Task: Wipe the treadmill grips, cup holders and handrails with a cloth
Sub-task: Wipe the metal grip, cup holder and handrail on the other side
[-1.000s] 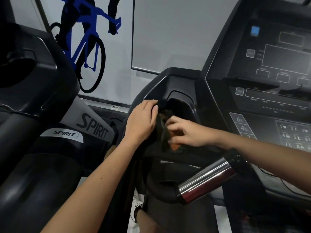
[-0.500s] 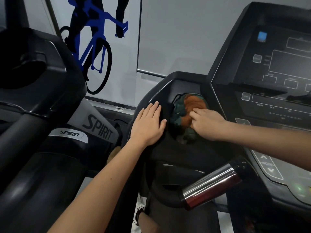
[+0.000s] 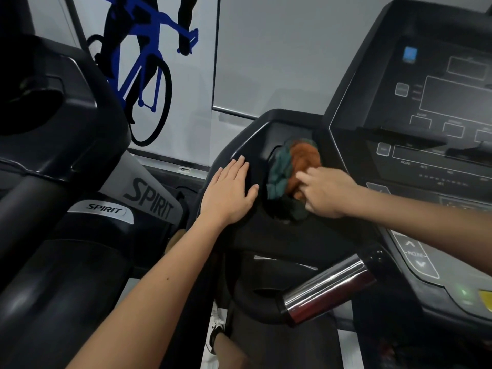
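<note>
A bunched green and orange cloth (image 3: 292, 169) fills the black cup holder (image 3: 259, 145) at the left of the treadmill console. My right hand (image 3: 323, 191) presses into the cloth from the right, its fingers curled into the fabric. My left hand (image 3: 230, 194) lies flat with straight fingers on the holder's left rim, just beside the cloth. Below the holder, a chrome grip (image 3: 327, 291) sticks out from the black handrail (image 3: 255, 302).
The console panel (image 3: 431, 134) with its buttons rises at the right. A second black treadmill marked SPIRIT (image 3: 103, 209) stands close on the left. A wall with a blue cyclist graphic (image 3: 149, 67) is behind. My shoe (image 3: 217, 331) shows on the floor below.
My right hand has pushed the cloth up into the cup holder, and the cloth now bulges out of it. My left hand has flattened onto the rim. The view has shifted slightly.
</note>
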`<state>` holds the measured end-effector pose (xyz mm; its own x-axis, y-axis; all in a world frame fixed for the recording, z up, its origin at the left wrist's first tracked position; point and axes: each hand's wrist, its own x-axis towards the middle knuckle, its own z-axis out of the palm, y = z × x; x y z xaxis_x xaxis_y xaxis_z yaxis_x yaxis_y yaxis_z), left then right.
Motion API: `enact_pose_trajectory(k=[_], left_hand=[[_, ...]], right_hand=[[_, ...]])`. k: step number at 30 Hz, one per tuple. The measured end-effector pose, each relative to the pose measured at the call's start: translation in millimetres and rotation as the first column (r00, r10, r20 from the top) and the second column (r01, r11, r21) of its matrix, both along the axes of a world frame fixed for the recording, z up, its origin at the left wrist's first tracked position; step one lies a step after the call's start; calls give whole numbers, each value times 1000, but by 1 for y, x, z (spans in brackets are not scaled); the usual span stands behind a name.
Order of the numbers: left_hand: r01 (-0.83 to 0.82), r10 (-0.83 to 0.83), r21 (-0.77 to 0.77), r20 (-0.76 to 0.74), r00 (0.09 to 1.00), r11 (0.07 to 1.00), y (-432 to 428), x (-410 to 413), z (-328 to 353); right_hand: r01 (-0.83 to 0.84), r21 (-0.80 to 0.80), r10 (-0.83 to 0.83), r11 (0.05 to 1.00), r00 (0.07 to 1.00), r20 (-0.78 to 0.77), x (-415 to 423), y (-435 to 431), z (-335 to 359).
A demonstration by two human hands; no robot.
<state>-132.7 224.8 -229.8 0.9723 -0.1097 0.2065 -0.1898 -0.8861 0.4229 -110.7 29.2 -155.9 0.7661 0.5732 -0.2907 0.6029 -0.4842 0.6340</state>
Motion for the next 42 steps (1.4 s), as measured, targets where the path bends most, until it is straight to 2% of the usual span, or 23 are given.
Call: enact_pose_trajectory(k=[3, 6, 12, 14, 17, 23, 28, 30, 35, 37, 42], left_hand=[[0, 0, -10, 2, 1000, 1000, 1, 0, 1], [1, -1, -16, 6, 1000, 1000, 1, 0, 1], [-7, 8, -28, 20, 1000, 1000, 0, 0, 0], [-13, 13, -26, 19, 1000, 1000, -1, 0, 1], [-23, 24, -22, 25, 999, 999, -2, 0, 1], [-19, 19, -25, 27, 999, 1000, -2, -1, 1], [-17, 18, -31, 21, 1000, 999, 0, 0, 1], [-14, 14, -30, 12, 1000, 999, 0, -1, 1], [-10, 10, -39, 11, 1000, 999, 0, -1, 2], [-14, 14, -49, 19, 1000, 999, 0, 0, 2], [-31, 34, -61, 41, 999, 998, 0, 2, 1]], right_hand=[[139, -22, -141, 990, 959, -245, -8, 3, 10], [238, -30, -219, 971, 829, -515, -10, 12, 12], [402, -117, -356, 908, 592, -723, 6, 35, -5], [414, -135, -370, 900, 563, -739, 12, 38, -11], [407, -196, -415, 892, 566, -712, 15, 40, -21], [383, -344, -514, 857, 680, -522, 18, 44, -39], [416, -122, -423, 901, 782, -457, 4, 60, -33], [404, -110, -400, 908, 759, -515, 4, 63, -26], [542, -24, -372, 840, 544, -752, 21, 50, -14], [557, 6, -328, 830, 498, -803, 22, 41, -13], [474, 5, -294, 881, 556, -778, 18, 35, -28]])
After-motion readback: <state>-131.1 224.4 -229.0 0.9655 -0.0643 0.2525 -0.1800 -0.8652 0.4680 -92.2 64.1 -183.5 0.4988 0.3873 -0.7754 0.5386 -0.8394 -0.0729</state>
